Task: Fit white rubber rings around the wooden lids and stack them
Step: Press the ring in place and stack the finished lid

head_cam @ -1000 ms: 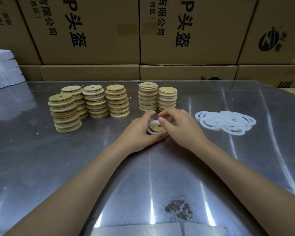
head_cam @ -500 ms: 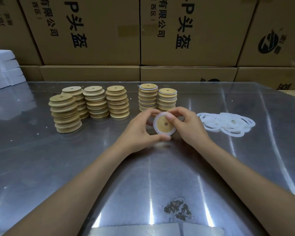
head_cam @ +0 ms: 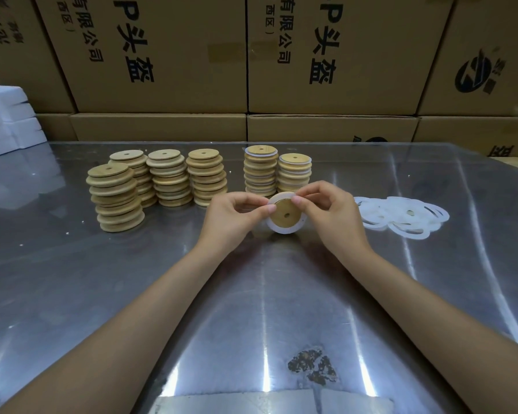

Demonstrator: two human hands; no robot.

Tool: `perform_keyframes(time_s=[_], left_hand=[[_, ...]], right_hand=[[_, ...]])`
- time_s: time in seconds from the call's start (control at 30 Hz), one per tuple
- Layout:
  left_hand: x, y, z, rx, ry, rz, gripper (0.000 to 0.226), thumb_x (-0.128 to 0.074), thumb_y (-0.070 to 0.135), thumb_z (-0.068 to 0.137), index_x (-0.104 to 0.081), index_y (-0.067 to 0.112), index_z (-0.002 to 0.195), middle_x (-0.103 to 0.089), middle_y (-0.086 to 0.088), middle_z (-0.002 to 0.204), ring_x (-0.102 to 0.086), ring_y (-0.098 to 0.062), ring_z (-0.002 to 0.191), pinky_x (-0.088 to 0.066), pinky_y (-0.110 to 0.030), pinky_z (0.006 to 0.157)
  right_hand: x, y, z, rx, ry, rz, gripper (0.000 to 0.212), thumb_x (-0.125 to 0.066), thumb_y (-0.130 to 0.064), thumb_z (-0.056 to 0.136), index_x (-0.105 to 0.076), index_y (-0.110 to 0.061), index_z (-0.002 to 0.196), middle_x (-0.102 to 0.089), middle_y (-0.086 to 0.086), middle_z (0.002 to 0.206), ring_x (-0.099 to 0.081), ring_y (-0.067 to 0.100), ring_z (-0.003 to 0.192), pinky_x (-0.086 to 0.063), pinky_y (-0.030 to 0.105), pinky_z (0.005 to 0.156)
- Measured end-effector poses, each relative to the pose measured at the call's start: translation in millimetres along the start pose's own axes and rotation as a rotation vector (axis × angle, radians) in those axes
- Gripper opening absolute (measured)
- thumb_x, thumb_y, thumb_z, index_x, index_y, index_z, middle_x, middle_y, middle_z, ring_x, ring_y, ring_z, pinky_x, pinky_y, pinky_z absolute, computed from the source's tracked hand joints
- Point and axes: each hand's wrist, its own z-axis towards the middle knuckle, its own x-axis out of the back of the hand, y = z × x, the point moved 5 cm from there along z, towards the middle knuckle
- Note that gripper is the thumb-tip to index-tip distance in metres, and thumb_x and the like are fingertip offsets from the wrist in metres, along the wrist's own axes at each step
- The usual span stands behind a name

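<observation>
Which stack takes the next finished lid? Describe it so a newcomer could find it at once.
On the metal table, six lid stacks stand in a row before the cardboard boxes. Probably the rightmost stack, nearest the loose white rings. It is shorter than its ringed neighbour, and the four stacks to the left lack rings.

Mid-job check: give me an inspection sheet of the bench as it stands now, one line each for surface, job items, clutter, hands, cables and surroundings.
Surface: shiny metal table, with a dark worn patch near the front edge.
Job's things: four stacks of bare lids at left; two ringed stacks behind the hands; loose white rings at right; held lid tilted up with a ring round it.
Clutter: small white specks on the table, left of the stacks.
Hands: left hand and right hand pinch the held lid's upper edge.
Cables: nothing seen.
Surroundings: printed cardboard boxes behind; white foam blocks far left.
</observation>
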Motion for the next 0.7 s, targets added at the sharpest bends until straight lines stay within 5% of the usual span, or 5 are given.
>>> perform_keyframes(time_s=[0.3, 0.5, 0.7], left_hand=[[0.2, -3.5, -0.8, 0.107, -0.016, -0.103, 0.005, -0.077, 0.013, 0.076, -0.074, 0.017, 0.078, -0.070, 0.013, 0.064, -0.063, 0.006, 0.062, -0.047, -0.009, 0.057], [1.4, -9.0, -0.7, 0.200, -0.011, -0.152, 0.004, -0.075, 0.013, 0.079, -0.073, 0.016, 0.077, -0.072, 0.005, 0.071, -0.065, 0.000, 0.067, -0.056, -0.017, 0.067], [-0.2, -6.7, -2.7, 0.218, -0.009, -0.194, 0.001, -0.073, 0.011, 0.080, -0.072, 0.011, 0.081, -0.072, 0.002, 0.074, -0.067, -0.001, 0.067, -0.051, -0.013, 0.059]], right_hand=[[-1.2, 10.6, 2.9, -0.090, 0.009, 0.087, 0.019, -0.065, -0.015, 0.089, -0.062, -0.025, 0.073, -0.070, -0.012, 0.073, -0.065, 0.001, 0.072, -0.050, 0.018, 0.070], [-0.8, 15.6, 5.0, -0.144, 0.035, 0.097, 0.020, -0.064, -0.015, 0.089, -0.061, -0.024, 0.071, -0.069, -0.011, 0.070, -0.064, 0.005, 0.072, -0.049, 0.024, 0.073], [-1.5, 11.8, 3.4, -0.105, 0.033, 0.113, 0.018, -0.064, -0.015, 0.089, -0.062, -0.023, 0.073, -0.069, -0.013, 0.070, -0.063, -0.003, 0.068, -0.047, 0.011, 0.066]])
